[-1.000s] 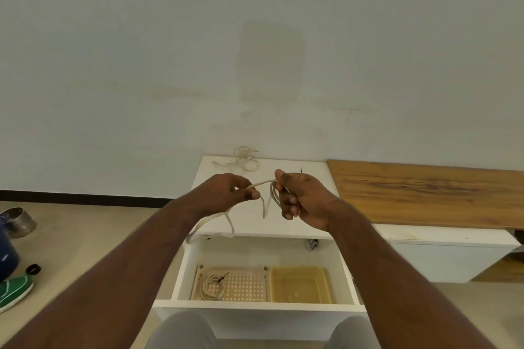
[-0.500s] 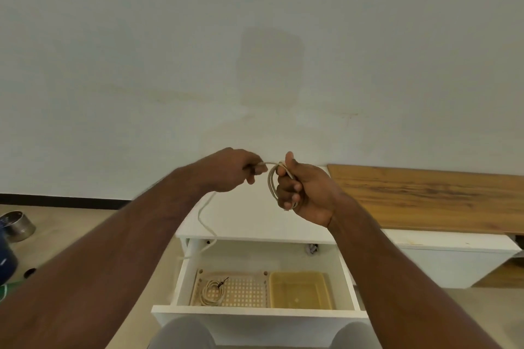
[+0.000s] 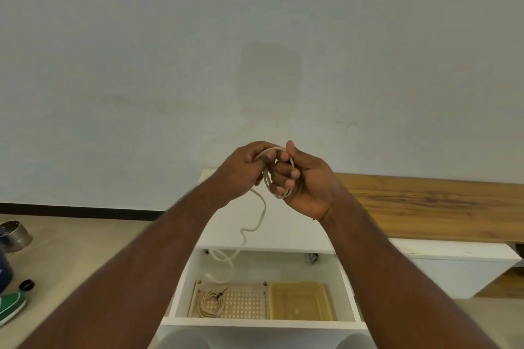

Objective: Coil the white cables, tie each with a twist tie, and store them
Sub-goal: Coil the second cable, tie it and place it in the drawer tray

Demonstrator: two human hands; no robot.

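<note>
I hold a white cable (image 3: pixel 262 217) up in front of the wall. My right hand (image 3: pixel 304 180) grips several loops of it, wound round the fingers. My left hand (image 3: pixel 243 171) pinches the strand right beside those loops. The loose tail hangs down from my left hand and ends inside the open white drawer (image 3: pixel 263 323). In the drawer, a coiled cable (image 3: pixel 209 304) tied with a black twist tie lies in a perforated beige tray (image 3: pixel 243 303).
A yellow plastic bin (image 3: pixel 300 303) sits right of the tray in the drawer. The white cabinet top (image 3: pixel 272 229) adjoins a wooden bench top (image 3: pixel 431 204) on the right. On the floor at left are a metal bowl (image 3: pixel 14 235) and a green shoe (image 3: pixel 11 309).
Both hands rose and came together. More loops have gathered in my right hand, and the hanging tail has shortened, its end now dangling into the drawer.
</note>
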